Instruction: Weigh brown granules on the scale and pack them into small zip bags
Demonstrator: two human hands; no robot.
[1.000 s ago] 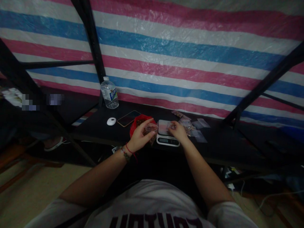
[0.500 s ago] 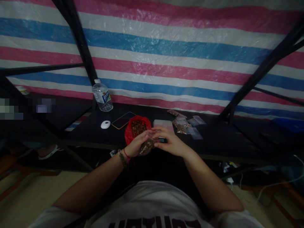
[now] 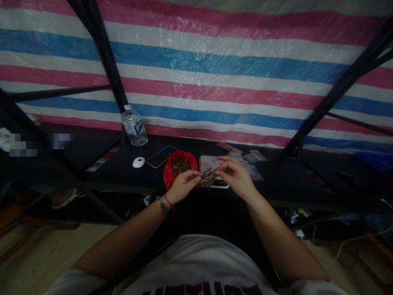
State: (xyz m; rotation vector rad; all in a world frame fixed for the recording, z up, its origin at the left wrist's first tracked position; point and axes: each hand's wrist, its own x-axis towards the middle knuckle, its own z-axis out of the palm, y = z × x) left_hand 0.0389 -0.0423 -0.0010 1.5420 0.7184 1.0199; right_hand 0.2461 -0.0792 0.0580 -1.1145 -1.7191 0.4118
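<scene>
A small clear plastic bag (image 3: 208,178) with brown bits inside is stretched between my two hands. My left hand (image 3: 184,184) pinches its left side, thumb against fingers. On the other side, the fingers of my right hand (image 3: 235,174) grip the bag's upper right edge. Behind my left hand stands an open red plastic bag (image 3: 167,172) full of brown, dried-looking pieces (image 3: 180,164). A flat white scale (image 3: 207,160) with a dark display lies under and behind the small bag, partly covered by my right hand.
Several small clear bags (image 3: 255,156), some filled, lie right of the scale. A phone (image 3: 161,157), a white mouse (image 3: 138,162) and a plastic bottle (image 3: 135,127) are on the left. Black metal posts (image 3: 112,78) and a striped sheet (image 3: 215,90) bound the table.
Both hands have moved right, away from the red bag and over the scale's front. The small bag went with them, and the hands are now farther apart.
</scene>
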